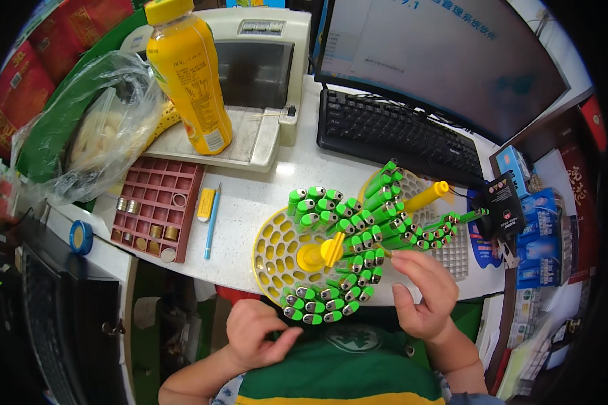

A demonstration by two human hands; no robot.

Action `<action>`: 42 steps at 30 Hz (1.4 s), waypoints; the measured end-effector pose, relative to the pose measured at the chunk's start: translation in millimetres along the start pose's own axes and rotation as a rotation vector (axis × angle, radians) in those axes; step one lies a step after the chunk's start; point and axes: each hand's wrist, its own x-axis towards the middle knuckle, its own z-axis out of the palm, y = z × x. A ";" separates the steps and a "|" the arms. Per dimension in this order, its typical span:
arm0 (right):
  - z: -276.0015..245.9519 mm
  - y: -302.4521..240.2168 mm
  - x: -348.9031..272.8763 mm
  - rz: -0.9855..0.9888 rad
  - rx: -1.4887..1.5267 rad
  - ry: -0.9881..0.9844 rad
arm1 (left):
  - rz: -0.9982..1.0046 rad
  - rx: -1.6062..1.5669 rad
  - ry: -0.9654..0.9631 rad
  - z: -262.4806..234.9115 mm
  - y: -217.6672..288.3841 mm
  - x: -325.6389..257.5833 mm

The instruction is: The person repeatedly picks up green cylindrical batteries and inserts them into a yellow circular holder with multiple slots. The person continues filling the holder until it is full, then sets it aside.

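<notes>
A round yellow rack (275, 251) with many oval holes lies on the white counter, a yellow post at its middle. Green lighters (327, 295) with metal tops stand in its holes, mostly along the right and near sides. Behind it is a second yellow rack (419, 183) with a taller post, also carrying green lighters (392, 209). My right hand (425, 290) reaches to the lighters at the right, thumb and forefinger apart, the forefinger's tip beside one lighter. At the counter's front edge, my left hand (257, 332) is loosely curled, with nothing visible in it.
Left of the racks lie a blue pencil (212, 223), an eraser (206, 204) and a maroon coin tray (152, 226). A yellow bottle (192, 88) stands on a printer (263, 74). Behind are a keyboard (392, 131) and monitor (439, 61); blue packs (537, 236) stand at right.
</notes>
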 end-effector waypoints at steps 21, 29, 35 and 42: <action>40.7 23.0 -32.6 0.253 0.380 -0.184 | -0.155 0.412 0.001 22.5 -4.3 -34.8; 35.6 23.9 -33.5 0.266 0.380 -0.202 | -0.173 0.360 0.034 18.1 -1.4 -27.7; 13.9 20.3 -42.1 0.261 0.348 -0.147 | -0.137 0.380 0.029 10.0 -4.4 -23.7; -5.0 18.2 -47.6 0.203 0.210 -0.085 | -0.095 0.425 -0.001 3.2 4.8 -14.5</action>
